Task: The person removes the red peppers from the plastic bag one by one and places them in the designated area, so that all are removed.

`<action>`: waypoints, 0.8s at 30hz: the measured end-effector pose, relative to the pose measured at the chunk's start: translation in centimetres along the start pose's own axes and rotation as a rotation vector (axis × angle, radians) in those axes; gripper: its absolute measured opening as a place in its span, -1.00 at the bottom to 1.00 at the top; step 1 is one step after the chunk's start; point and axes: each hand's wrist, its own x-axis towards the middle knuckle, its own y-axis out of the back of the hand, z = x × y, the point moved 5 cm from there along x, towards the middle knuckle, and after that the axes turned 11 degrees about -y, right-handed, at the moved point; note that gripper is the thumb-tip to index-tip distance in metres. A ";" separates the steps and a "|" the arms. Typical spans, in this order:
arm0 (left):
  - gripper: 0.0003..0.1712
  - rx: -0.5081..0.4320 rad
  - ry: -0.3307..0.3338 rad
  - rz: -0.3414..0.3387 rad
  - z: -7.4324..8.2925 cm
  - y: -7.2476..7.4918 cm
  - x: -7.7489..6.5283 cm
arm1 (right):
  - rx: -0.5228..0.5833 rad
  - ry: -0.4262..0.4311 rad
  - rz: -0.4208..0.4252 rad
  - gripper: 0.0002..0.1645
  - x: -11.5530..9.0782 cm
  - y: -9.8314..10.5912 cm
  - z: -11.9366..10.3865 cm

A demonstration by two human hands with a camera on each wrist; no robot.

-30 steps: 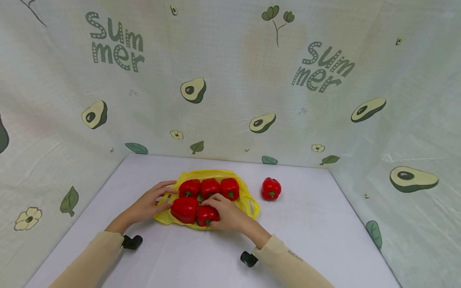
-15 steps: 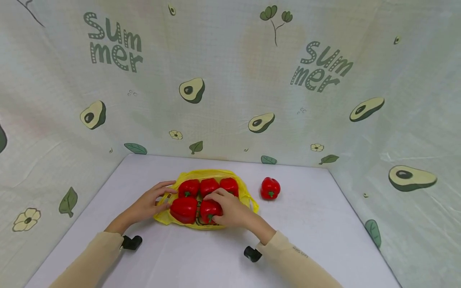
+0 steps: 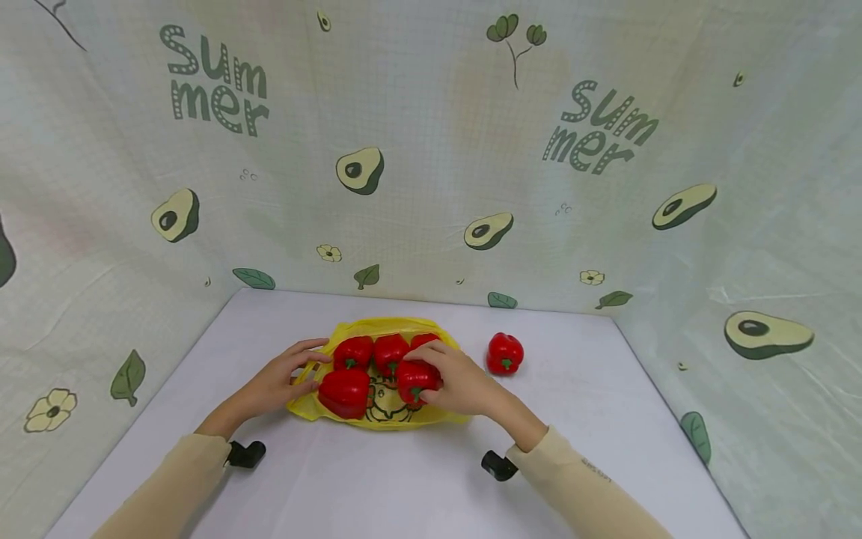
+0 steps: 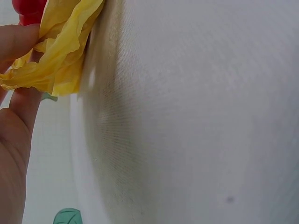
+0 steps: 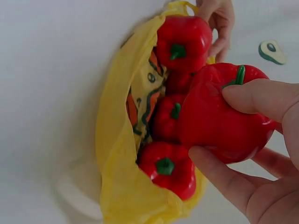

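Note:
My right hand (image 3: 461, 378) grips a red bell pepper (image 5: 226, 114) between thumb and fingers, raised above a yellow plastic bag (image 3: 384, 322) lying on its side. Several other red bell peppers are in the bag: one large pepper (image 3: 345, 393) at the left front and a row behind it, whose right one (image 5: 168, 167) is partly covered by my right hand in the head view. My left hand (image 3: 269, 382) holds the bag's left end, the yellow plastic (image 4: 65, 51) passing between thumb and fingers. Some of its fingers are hidden behind the plastic.
Another red bell pepper (image 3: 505, 353) stands alone on the white table (image 3: 579, 397), right of the bag. Printed cloth (image 3: 417, 112) with avocados hangs behind and at both sides. A cartoon print (image 3: 390, 404) shows on the bag's front part.
My right hand has lifted the front pepper and moved it right and slightly back, uncovering the print on the bag. The left hand has stayed in place.

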 end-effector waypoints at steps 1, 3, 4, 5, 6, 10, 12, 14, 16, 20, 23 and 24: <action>-0.53 0.001 0.002 0.000 0.0 0.0 0.0 | -0.001 0.000 0.002 -0.31 -0.1 0.3 0.2; -0.53 0.001 0.006 -0.001 0.1 0.0 0.0 | 0.003 -0.007 0.007 -0.30 -0.3 0.8 0.6; -0.53 0.003 0.006 -0.002 0.1 0.0 0.0 | 0.005 -0.010 0.012 -0.30 -0.4 1.1 0.8; -0.52 0.004 0.008 -0.002 0.2 0.0 0.0 | 0.008 -0.016 0.017 -0.29 -0.5 1.4 1.1; -0.52 0.004 0.009 -0.002 0.2 0.0 0.0 | 0.010 -0.021 0.023 -0.29 -0.6 1.8 1.2; -0.51 0.006 0.014 0.001 0.3 0.1 0.1 | 0.009 -0.040 0.050 -0.28 -1.1 3.0 2.0; -0.51 0.005 0.018 0.001 0.3 0.1 0.1 | 0.011 -0.036 0.065 -0.28 -1.4 3.7 2.4; -0.51 0.006 0.023 0.000 0.3 0.1 0.1 | 0.008 -0.031 0.081 -0.28 -1.7 4.4 2.8; -0.52 0.008 0.027 0.000 0.3 0.0 0.1 | 0.001 -0.022 0.098 -0.30 -2.0 5.1 3.3; -0.52 0.012 0.031 -0.001 0.4 0.0 0.1 | 0.001 -0.012 0.134 -0.30 -2.6 6.7 4.4; -0.52 0.011 0.028 -0.002 0.6 0.0 0.1 | -0.002 -0.025 0.156 -0.28 -3.1 8.0 5.6; -0.51 0.010 0.026 -0.002 0.6 0.0 0.0 | -0.008 -0.039 0.162 -0.28 -3.2 8.4 6.0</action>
